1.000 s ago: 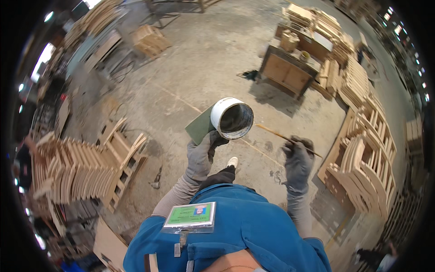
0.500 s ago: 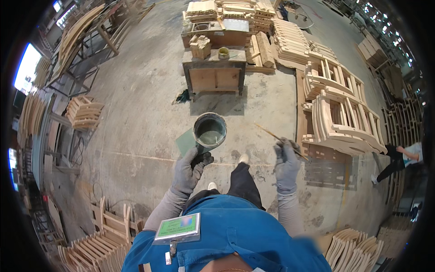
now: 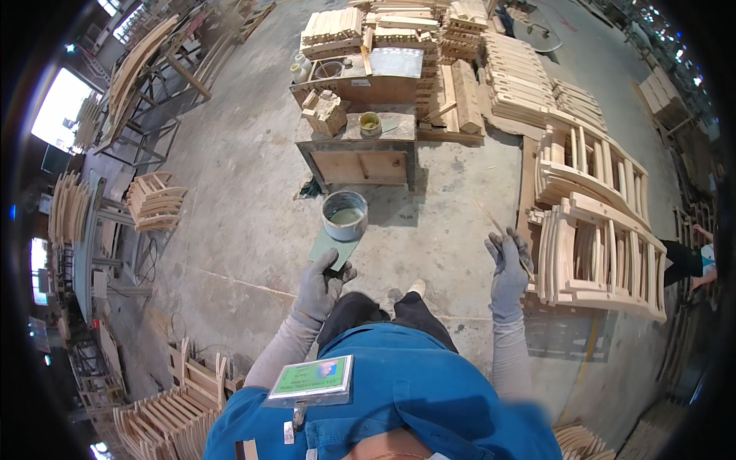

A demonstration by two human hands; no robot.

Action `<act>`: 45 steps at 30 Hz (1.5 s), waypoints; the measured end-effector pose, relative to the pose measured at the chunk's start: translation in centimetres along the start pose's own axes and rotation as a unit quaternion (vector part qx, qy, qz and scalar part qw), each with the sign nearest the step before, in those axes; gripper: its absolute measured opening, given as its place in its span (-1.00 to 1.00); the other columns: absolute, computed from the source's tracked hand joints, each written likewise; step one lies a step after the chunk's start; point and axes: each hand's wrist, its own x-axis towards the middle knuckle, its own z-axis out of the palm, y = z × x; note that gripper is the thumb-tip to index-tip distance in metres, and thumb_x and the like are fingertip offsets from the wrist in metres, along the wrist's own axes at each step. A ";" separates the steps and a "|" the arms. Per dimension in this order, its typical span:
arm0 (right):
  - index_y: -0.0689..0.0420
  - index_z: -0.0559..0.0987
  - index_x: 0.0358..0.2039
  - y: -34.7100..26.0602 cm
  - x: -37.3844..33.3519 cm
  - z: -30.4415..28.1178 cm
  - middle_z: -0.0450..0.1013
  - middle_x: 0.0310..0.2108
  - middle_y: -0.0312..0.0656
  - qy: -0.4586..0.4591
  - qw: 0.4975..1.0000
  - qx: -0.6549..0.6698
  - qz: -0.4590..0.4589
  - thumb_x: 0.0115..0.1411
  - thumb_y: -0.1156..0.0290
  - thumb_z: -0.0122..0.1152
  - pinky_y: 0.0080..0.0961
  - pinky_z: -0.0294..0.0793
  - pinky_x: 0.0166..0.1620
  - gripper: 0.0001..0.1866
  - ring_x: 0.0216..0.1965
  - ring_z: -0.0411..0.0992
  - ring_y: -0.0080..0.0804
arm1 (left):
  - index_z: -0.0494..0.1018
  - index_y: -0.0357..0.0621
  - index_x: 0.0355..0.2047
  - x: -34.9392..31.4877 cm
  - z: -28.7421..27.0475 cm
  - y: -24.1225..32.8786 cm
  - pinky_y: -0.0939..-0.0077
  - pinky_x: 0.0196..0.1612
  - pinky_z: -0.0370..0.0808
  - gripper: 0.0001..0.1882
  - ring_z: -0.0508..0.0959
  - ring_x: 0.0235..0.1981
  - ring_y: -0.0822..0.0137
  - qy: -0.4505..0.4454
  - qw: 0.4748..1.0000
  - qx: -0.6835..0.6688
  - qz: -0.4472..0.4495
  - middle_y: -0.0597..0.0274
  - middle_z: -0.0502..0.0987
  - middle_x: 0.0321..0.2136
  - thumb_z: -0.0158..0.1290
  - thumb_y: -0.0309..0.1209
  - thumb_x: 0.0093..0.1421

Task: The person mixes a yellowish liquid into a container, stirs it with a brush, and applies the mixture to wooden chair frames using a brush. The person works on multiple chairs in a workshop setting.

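Observation:
My left hand, in a grey glove, is closed on a flat green sheet in front of my body. A round grey tub with greyish-green stuff inside appears to rest on the sheet's far part; whether my fingers also touch it is hidden. My right hand, gloved too with dark stains on its fingers, pinches a thin wooden stick out to the right, near the stacked chair frames. The stick's far end is faint against the floor, so its tip cannot be made out.
Ahead stands a low wooden workbench with a small bundle of wood blocks and a yellowish pot. Behind it are piled wood pieces. Curved parts sit at left, more slatted frames behind. Another person is at far right.
I have moved forward, so bench and chair frames are closer. My right hand has shifted right and the stick points more upright. The tub and sheet stay with my left hand.

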 end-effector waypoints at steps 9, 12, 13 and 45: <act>0.18 0.21 0.20 9.7 15.2 4.5 0.41 -0.16 -0.10 -0.192 0.963 -0.183 0.051 0.31 0.33 -0.08 -0.57 0.48 -0.18 -0.53 -0.31 0.44 -0.46 | 0.38 -0.23 -0.17 9.6 2.7 3.8 0.33 -0.34 0.49 -0.78 0.49 -0.42 0.31 0.074 0.997 -0.008 0.001 0.17 0.49 -0.40 0.02 -0.42 0.19; 0.23 0.26 0.16 14.5 20.3 6.8 0.43 -0.12 -0.08 -0.253 0.891 -0.377 -0.014 0.30 0.34 -0.05 -0.56 0.47 -0.19 -0.55 -0.26 0.46 -0.47 | 0.37 -0.23 -0.16 13.9 2.8 6.0 0.37 -0.35 0.51 -0.78 0.50 -0.44 0.32 0.088 0.996 -0.010 -0.001 0.15 0.48 -0.38 0.01 -0.42 0.20; 0.24 0.31 0.10 16.4 22.1 7.6 0.43 -0.07 0.00 -0.257 0.865 -0.415 -0.117 0.22 0.29 0.07 -0.43 0.47 -0.20 -0.52 -0.21 0.49 -0.32 | 0.37 -0.24 -0.16 15.6 2.9 6.8 0.40 -0.37 0.53 -0.78 0.51 -0.45 0.33 0.095 0.995 -0.012 -0.006 0.14 0.49 -0.37 0.00 -0.41 0.21; 0.20 0.38 -0.17 39.2 40.1 25.2 0.36 -0.22 0.10 -0.258 0.659 -0.700 0.093 -0.08 0.23 0.31 -0.11 0.40 -0.18 -0.50 -0.22 0.43 0.10 | 0.40 -0.29 -0.15 37.7 7.5 14.4 0.54 -0.30 0.52 -0.74 0.53 -0.39 0.43 0.203 0.967 0.049 -0.143 0.18 0.48 -0.36 -0.07 -0.35 0.27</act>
